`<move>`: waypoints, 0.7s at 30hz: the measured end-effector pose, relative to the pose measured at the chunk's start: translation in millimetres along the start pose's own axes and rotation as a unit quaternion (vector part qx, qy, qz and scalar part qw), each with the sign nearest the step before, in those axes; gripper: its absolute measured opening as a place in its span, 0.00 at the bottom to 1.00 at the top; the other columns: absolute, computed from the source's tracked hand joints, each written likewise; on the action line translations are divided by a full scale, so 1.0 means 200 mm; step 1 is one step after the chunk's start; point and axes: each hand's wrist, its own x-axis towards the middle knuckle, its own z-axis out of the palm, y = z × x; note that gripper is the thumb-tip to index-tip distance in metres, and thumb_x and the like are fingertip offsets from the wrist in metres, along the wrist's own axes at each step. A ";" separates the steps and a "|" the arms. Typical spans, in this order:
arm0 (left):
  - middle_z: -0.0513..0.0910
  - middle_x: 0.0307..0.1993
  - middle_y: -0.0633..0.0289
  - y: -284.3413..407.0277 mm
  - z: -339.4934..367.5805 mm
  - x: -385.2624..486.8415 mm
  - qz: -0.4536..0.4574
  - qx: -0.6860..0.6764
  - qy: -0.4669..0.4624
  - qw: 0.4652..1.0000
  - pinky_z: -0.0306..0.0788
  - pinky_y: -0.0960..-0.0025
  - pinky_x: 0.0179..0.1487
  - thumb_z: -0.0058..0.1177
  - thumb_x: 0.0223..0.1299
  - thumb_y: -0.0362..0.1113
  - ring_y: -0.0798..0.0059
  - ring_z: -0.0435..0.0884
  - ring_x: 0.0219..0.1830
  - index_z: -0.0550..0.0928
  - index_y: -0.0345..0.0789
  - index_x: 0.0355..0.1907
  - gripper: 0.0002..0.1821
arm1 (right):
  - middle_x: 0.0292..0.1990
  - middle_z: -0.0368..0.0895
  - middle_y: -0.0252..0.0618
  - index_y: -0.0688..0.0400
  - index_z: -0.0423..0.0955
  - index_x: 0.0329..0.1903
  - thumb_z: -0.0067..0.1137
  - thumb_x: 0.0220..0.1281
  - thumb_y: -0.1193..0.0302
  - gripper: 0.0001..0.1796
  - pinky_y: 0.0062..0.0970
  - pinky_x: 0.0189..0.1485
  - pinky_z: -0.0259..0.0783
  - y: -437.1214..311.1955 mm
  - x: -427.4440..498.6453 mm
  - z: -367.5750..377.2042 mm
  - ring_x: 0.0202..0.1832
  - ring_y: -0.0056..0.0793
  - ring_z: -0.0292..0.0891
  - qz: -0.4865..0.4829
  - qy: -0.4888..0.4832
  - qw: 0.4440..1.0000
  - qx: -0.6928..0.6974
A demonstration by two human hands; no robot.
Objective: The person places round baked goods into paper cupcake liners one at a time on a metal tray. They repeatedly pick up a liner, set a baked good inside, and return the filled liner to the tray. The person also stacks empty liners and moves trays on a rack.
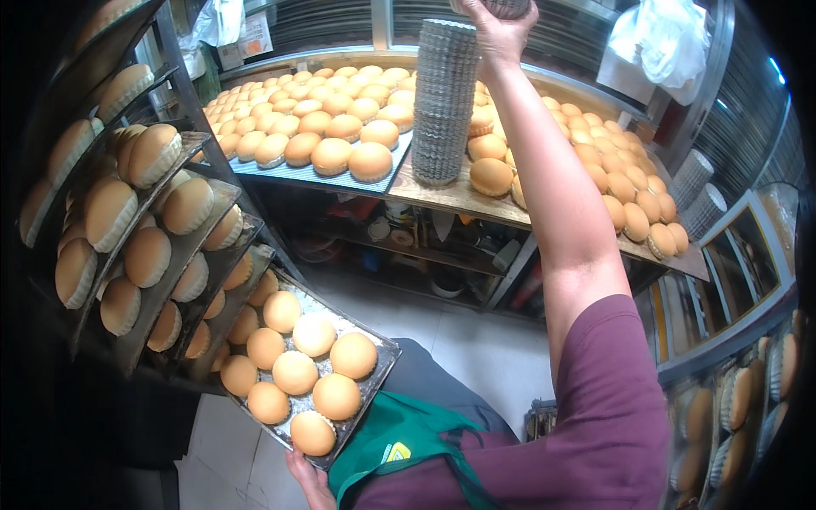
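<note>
My left hand (311, 478) grips the lower edge of a dark metal baking tray (370, 394) at the bottom of the head view. Round golden buns (295, 372) in pale fluted rims sit on this tray, whose far end is among the rack shelves. At the top edge, my right hand (503, 32) is raised over the counter and closed around grey fluted metal tins (508, 7), partly cut off by the frame. Just left of that hand, a tall stack of similar fluted tins (444, 105) stands on a wooden board (408, 182).
A metal rack (204, 83) on the left holds tilted-looking trays of buns. Many more buns (331, 155) cover a blue tray (382, 182) and boards on the counter. Shorter tin stacks (704, 207) stand at the right, near another bun-filled rack (720, 427). Shelves below hold assorted items.
</note>
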 end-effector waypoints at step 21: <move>0.80 0.54 0.54 0.06 0.07 -0.06 0.012 -0.015 -0.012 1.000 0.77 0.60 0.57 0.45 0.74 0.33 0.65 0.82 0.52 0.71 0.31 0.65 0.19 | 0.61 0.70 0.67 0.45 0.41 0.81 0.68 0.50 0.37 0.63 0.52 0.65 0.67 0.32 0.00 0.01 0.64 0.62 0.70 0.093 -0.017 0.892 -0.441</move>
